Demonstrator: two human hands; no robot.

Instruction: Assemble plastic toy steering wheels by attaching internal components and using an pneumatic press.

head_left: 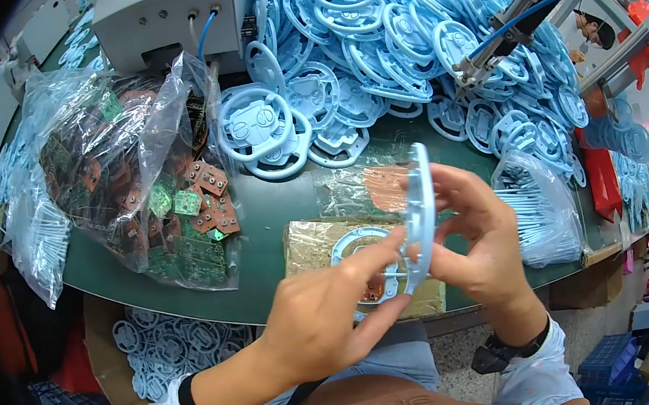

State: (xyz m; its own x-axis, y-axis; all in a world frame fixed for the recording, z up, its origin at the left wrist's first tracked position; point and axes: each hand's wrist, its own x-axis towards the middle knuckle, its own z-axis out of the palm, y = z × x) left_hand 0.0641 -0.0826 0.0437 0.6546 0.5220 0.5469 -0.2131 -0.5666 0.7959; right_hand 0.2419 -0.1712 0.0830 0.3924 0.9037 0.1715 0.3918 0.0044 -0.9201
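Note:
My right hand (472, 236) grips a light-blue plastic toy steering wheel (421, 210), held on edge in front of me. From the other side, the fingers of my left hand (330, 308) close in on the wheel's lower part. A short light-blue stalk (394, 274) shows between my left thumb and forefinger; whether they touch it I cannot tell. Below my hands, another light-blue wheel piece (343, 247) lies on a tape-wrapped block (305, 242). Partly hidden by my left hand, a brown circuit board (374, 290) sits within that piece.
A large heap of light-blue wheel parts (352, 35) covers the table's back. Left stands a clear bag of circuit boards (150, 184); right, a bag of light-blue stalks (539, 215). A mounted tool with a blue hose (500, 40) reaches in. Below, a carton (111, 353) holds more wheels.

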